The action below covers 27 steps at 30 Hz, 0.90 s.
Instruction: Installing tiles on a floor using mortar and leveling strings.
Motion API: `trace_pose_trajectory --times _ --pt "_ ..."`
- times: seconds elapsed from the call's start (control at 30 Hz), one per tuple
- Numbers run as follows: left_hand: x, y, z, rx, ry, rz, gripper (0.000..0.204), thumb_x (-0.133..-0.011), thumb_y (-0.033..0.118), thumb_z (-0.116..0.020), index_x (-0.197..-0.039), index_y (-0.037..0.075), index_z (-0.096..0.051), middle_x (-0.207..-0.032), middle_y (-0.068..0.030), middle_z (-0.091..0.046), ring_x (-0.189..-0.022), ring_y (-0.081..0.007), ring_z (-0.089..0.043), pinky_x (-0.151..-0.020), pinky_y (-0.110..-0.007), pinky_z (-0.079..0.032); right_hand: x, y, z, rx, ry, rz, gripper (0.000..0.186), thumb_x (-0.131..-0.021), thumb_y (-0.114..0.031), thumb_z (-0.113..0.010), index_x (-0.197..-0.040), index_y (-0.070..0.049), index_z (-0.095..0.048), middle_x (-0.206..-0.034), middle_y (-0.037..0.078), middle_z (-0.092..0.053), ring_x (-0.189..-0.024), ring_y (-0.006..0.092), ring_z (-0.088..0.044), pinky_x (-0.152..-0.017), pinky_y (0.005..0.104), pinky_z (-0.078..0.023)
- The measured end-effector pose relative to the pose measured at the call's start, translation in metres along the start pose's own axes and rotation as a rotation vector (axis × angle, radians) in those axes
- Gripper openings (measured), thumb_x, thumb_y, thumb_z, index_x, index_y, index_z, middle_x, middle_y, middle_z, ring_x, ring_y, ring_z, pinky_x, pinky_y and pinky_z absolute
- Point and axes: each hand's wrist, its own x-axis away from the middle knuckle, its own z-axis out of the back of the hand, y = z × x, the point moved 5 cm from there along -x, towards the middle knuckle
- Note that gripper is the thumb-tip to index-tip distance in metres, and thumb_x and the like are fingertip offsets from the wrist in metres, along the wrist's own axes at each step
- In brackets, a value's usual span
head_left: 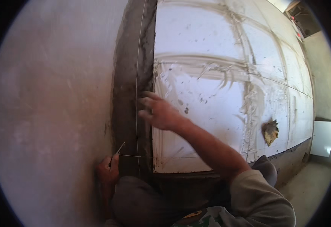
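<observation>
At the lower left, beside the plastered wall, my left hand [108, 169] is closed round a thin nail-like pin [121, 147] that points up and to the right. From beside the pin a fine string [131, 155] runs right, across the tiles' near edge. My right hand [156, 110] reaches over the left edge of the white tiles [211, 102], its fingers apart and slightly blurred. Its fingertips are close to a second string [137, 68], stretched lengthwise above the dark mortar strip [125, 98]. Whether they touch that string I cannot tell. Nothing shows in this hand.
A plastered wall [52, 94] rises on the left. Grey smears cover the tile joints. A ragged yellowish-grey lump [270, 133] lies on the tiles at the right. Beyond their edge a white panel [321, 139] stands near bare floor [305, 185]. My knees are at the near edge.
</observation>
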Motion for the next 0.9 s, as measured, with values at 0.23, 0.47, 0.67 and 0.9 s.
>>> trace_pose_trajectory --times 0.23,0.47,0.67,0.9 --pt "-0.039 0.117 0.048 -0.023 -0.041 -0.122 0.039 -0.091 0.03 -0.06 -0.066 0.001 -0.053 -0.053 -0.0093 -0.049 -0.047 -0.0133 -0.043 -0.048 -0.034 -0.038 0.17 0.075 0.221 0.248 0.341 -0.361 0.037 -0.086 -0.023 -0.062 -0.115 -0.001 -0.061 -0.122 0.019 -0.058 -0.111 0.0364 -0.056 -0.096 0.0413 -0.044" --pt "-0.028 0.303 0.142 0.001 -0.102 -0.251 0.034 -0.094 0.028 -0.054 -0.076 0.0 -0.06 -0.054 -0.0042 -0.052 -0.049 -0.0113 -0.048 -0.049 -0.029 -0.039 0.457 0.064 0.289 0.311 0.559 -1.044 0.038 -0.083 -0.029 -0.06 -0.106 0.0 -0.064 -0.104 0.025 -0.063 -0.101 0.0402 -0.06 -0.089 0.0465 -0.047" --pt "0.024 0.448 0.21 0.032 -0.143 -0.369 0.037 -0.095 0.031 -0.051 -0.08 -0.002 -0.06 -0.056 -0.0046 -0.05 -0.052 -0.0121 -0.049 -0.051 -0.029 -0.039 0.668 -0.027 0.221 0.114 0.303 -1.494 0.042 -0.084 -0.036 -0.054 -0.106 -0.002 -0.065 -0.108 0.028 -0.062 -0.105 0.0398 -0.059 -0.092 0.0468 -0.046" --pt "0.098 0.6 0.257 0.192 -0.141 -0.559 0.038 -0.095 0.034 -0.05 -0.081 0.0 -0.059 -0.055 -0.0009 -0.045 -0.052 -0.0111 -0.044 -0.05 -0.028 -0.037 0.731 -0.125 0.226 -0.177 0.243 -1.449 0.046 -0.083 -0.039 -0.052 -0.107 -0.003 -0.066 -0.113 0.019 -0.063 -0.111 0.0342 -0.057 -0.095 0.044 -0.045"
